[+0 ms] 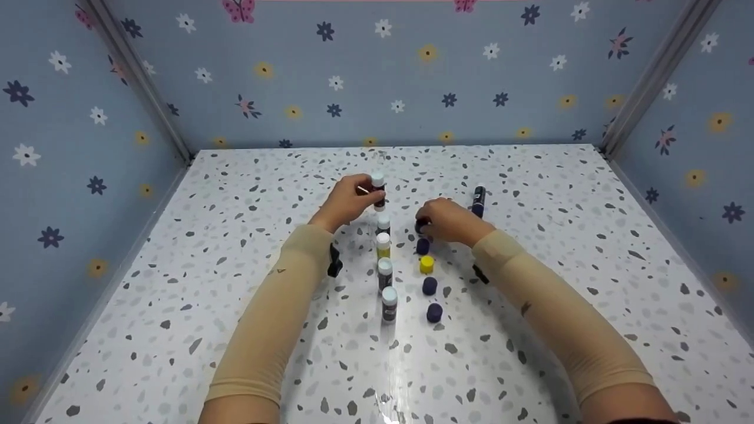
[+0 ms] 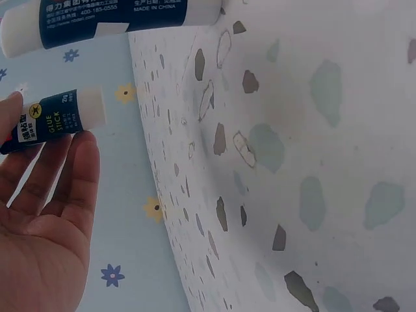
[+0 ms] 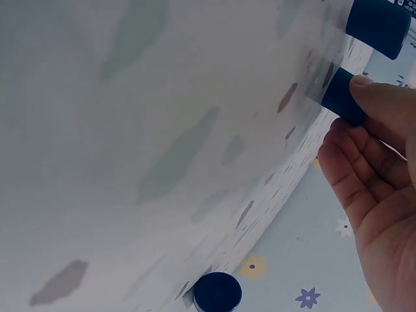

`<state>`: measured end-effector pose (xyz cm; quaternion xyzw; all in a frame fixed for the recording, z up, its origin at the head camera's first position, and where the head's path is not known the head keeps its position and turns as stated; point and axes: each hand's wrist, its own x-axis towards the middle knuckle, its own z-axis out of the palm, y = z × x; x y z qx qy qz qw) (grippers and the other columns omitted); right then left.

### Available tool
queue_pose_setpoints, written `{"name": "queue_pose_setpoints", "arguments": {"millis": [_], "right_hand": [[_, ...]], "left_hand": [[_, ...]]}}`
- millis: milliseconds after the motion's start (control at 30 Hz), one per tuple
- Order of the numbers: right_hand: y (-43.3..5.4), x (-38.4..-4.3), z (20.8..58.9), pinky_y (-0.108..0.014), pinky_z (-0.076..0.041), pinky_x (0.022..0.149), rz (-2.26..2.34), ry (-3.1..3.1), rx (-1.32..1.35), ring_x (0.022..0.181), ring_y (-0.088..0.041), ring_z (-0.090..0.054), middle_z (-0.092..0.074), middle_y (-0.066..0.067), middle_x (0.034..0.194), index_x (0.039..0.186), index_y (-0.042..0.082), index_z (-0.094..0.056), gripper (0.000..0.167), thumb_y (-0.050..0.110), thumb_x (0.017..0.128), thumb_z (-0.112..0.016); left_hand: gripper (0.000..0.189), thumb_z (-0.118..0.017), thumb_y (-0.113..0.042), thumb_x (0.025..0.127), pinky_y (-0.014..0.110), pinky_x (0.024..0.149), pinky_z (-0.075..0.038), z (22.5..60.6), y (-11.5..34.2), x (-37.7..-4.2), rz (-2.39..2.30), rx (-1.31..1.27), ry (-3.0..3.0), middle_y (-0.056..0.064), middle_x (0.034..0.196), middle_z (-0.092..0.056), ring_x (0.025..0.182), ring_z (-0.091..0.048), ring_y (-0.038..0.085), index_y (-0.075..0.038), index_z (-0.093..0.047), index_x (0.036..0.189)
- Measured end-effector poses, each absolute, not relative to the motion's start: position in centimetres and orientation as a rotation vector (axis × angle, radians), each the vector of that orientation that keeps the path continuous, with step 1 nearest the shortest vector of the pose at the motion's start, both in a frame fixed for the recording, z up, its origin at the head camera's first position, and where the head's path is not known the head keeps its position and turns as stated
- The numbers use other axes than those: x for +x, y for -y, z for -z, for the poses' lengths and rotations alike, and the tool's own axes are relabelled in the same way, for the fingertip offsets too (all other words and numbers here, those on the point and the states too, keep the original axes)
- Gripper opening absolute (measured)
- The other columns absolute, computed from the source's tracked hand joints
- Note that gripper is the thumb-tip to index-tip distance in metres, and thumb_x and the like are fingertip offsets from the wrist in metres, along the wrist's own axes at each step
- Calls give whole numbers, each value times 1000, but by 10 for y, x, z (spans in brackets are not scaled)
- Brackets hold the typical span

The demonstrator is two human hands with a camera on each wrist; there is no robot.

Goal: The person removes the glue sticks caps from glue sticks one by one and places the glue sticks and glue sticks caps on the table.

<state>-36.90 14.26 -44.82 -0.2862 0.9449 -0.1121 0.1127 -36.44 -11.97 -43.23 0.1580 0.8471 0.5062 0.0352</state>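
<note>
My left hand (image 1: 347, 200) grips an uncapped glue stick (image 1: 378, 184) near the back of a row, its pale top upward. In the left wrist view the label of this glue stick (image 2: 57, 120) shows between thumb and fingers. My right hand (image 1: 450, 221) pinches a dark blue cap (image 3: 344, 97) between thumb and fingertips, at the table surface. Closest to the left hand stand more uncapped glue sticks (image 1: 384, 246) in a line toward me. Beside them runs a row of loose caps, dark blue (image 1: 429, 286) and one yellow (image 1: 426, 264).
A capped glue stick (image 1: 479, 201) lies on its side right of my right hand. The speckled white table (image 1: 206, 282) meets flowered panels (image 1: 383, 76) at the back and both sides.
</note>
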Motion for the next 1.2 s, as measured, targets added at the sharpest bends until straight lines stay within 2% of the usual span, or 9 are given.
{"name": "queue_pose_setpoints", "arguments": {"millis": [400, 733, 967, 1200], "right_hand": [[-142, -367, 451, -47, -58, 102, 363, -2777, -854, 109, -31, -71, -77, -14, 118, 125, 4, -78, 23, 10, 104, -72], [-141, -368, 450, -47, -57, 105, 381, -2780, -827, 111, -31, -71, -77, -14, 118, 126, 4, -77, 24, 10, 103, -72], [-142, -367, 450, -48, -55, 112, 402, -2771, -778, 120, -33, -71, -75, -16, 128, 136, 3, -72, 33, 10, 104, -72], [-140, -369, 448, -46, -58, 105, 383, -2768, -789, 110, -31, -72, -77, -14, 118, 128, 4, -75, 26, 9, 103, -73]], "left_hand": [[16, -75, -19, 104, 49, 106, -57, 447, 119, -369, -1442, 464, -2598, 14, 127, -73, 124, -71, 31, -7, -75, 116], [21, -76, -18, 104, 47, 104, -57, 451, 117, -370, -1375, 528, -2585, 15, 125, -74, 124, -70, 33, -7, -76, 121], [24, -73, -15, 105, 44, 103, -56, 454, 117, -373, -1339, 520, -2567, 17, 128, -74, 121, -70, 32, -5, -75, 126], [26, -72, -15, 105, 45, 104, -56, 451, 118, -371, -1313, 510, -2565, 16, 129, -75, 121, -69, 31, -5, -74, 129]]}}
